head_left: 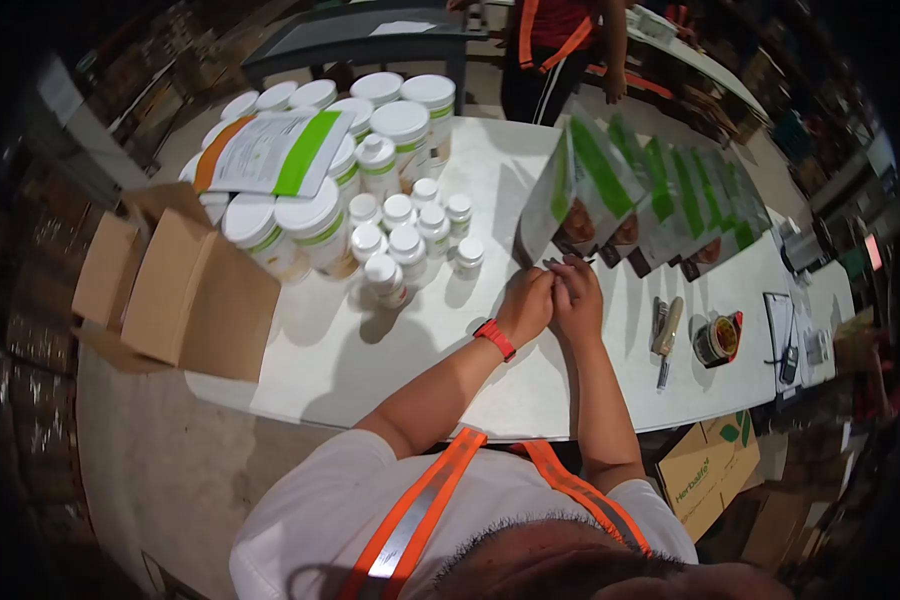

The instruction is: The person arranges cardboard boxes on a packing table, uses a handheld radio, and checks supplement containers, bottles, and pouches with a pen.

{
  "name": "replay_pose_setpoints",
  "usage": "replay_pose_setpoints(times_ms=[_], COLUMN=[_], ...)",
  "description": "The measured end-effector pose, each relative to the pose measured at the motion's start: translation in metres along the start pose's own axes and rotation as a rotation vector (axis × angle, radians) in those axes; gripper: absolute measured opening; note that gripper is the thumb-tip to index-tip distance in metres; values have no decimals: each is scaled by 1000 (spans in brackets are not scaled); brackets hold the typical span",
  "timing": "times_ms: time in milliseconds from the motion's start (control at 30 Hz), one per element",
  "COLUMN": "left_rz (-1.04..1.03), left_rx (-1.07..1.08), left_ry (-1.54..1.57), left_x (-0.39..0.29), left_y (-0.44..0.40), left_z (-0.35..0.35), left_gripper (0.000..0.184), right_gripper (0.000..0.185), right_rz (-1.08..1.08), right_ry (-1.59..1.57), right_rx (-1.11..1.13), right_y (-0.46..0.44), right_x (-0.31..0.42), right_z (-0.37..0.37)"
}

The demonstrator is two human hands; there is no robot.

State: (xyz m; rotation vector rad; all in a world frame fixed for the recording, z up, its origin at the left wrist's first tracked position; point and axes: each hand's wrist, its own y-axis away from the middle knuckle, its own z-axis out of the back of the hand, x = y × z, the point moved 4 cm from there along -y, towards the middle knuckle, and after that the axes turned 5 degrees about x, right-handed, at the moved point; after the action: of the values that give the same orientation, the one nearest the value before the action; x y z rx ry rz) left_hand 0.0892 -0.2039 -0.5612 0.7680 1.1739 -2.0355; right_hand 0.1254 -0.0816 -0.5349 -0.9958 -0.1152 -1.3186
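My left hand (526,306), with a red watch (495,340) on its wrist, rests on the white table (420,385). Against it lies my right hand (577,300); the two are brought together with fingers curled and touching, and no object shows between them. Just beyond them stands a row of grey-and-green pouches (595,190), the closest near my fingertips. Small white bottles (406,245) are grouped to the left of my hands, one bottle (468,258) slightly apart. Behind them are several large white tubs (310,220), with a flat pouch (270,152) lying on top.
An open cardboard box (205,290) sits at the table's left edge. To the right are a cutter-like tool (668,335), a tape roll (715,342) and a clipboard (782,330) with a handheld radio (789,365). A printed carton (710,470) is below. Another person (560,60) stands across the table.
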Motion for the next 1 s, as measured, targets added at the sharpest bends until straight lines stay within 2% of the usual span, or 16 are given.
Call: replay_pose_setpoints(times_ms=[100,200,267,367,500,600,733,767,900,967,1000], left_rz=[43,45,46,65,184,153,127,128,111,100,81], left_rx=[86,102,167,154,234,192,258,272,183,202,222], left_ry=[1,-54,-97,-90,-94,-40,-182,-125,-22,-53,-132], left_x=[-2,-1,-1,-9,-11,-5,11,7,0,-12,-10], left_y=[4,6,4,4,4,5,6,6,6,2,2], left_z=[0,-1,-3,1,4,1,-11,-8,-4,1,-1], left_gripper=[13,14,14,15,15,14,17,22,24,20,17], right_gripper=[25,21,19,15,16,14,13,14,18,17,15], right_rz=[38,-47,-34,25,60,77,-31,-48,-181,-157,-216], right_ry=[-139,-235,-231,-273,-376,-327,-260,-221,-149,57,248], right_rx=[22,27,-36,-107,17,67,-99,-151,-75,-62,-53], right_y=[5,7,6,5,4,8,7,7,5,9,11], right_x=[0,-6,-11,-11,-1,2,-19,-24,-35,-39,-25], right_z=[0,1,3,9,10,0,1,4,10,4,4])
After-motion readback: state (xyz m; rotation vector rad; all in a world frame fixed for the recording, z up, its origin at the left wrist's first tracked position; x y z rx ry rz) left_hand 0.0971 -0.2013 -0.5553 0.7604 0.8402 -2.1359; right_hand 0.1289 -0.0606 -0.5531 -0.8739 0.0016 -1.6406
